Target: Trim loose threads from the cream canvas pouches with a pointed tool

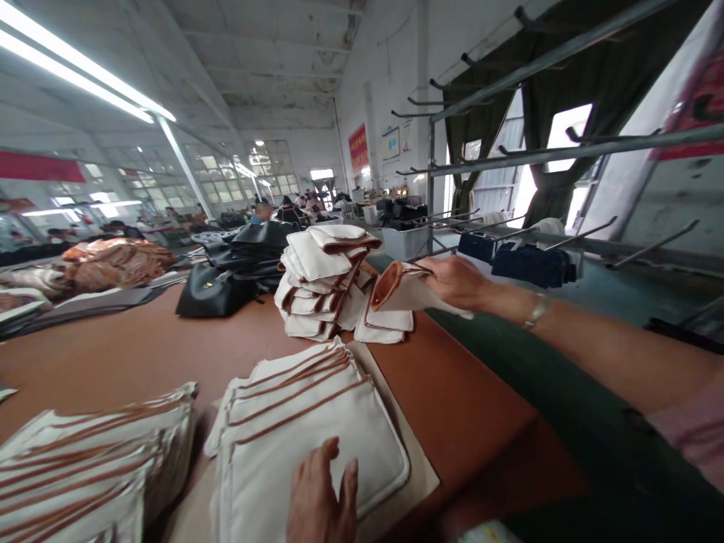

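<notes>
My right hand is stretched out at the right, pinching a white bag piece with brown lining that curls open toward the left. Beside it rises a pile of folded white pieces with brown edges, stacked unevenly. Closer to me, my left hand is over the front of a fanned stack of flat white pieces with brown edges. Its fingers are apart and nothing is in them; whether it touches the top piece I cannot tell. That stack lies on a beige sheet.
Another white stack lies at the left on the brown-covered table. Black bags and brown bundles sit farther back. At the right stands a metal rack with projecting rods and dark blue bags. People are in the distance.
</notes>
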### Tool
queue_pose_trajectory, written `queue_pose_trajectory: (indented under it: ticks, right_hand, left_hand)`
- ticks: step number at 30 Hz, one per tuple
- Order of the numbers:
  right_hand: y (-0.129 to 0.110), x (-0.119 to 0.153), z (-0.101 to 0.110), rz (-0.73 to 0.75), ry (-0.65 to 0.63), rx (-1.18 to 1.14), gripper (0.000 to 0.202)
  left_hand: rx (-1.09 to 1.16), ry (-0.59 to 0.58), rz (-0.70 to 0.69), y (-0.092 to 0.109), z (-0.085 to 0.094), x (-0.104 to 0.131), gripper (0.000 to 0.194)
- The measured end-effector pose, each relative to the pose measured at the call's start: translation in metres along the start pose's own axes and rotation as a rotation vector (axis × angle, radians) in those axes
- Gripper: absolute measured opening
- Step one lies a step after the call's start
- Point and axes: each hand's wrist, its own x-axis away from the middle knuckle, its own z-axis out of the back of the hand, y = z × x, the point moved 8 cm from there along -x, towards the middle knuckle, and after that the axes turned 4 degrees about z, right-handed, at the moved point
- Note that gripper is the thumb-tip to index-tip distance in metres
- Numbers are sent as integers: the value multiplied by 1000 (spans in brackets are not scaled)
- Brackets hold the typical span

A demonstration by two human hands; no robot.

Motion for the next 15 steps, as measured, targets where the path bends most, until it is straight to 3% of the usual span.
queue_pose_trajectory:
  ticks: [2,4,6,8,10,15]
  right_hand:
    - [-22,-13,-54,63,-89,-64,42]
    - [-44,-10,-109,98,-166,-134,54]
    - [-65,6,-156,122,-224,-218,38]
    - [-82,25,-188,135,-256,-310,20]
    - [-94,38,-201,128,-262,-402,16]
    - [-107,28,-195,82,-246,-629,28]
  left_hand:
    - [-130,-25,21,-6,-2,-23,31]
    - [-174,-37,7,-5,-10,-47,32]
    - [-191,-59,-26,-1,-23,-67,32]
    - [-214,-82,-51,2,-38,-80,32]
    - [-242,-92,-59,6,-49,-87,26]
    - [-269,-103,-109,27,-57,-79,16]
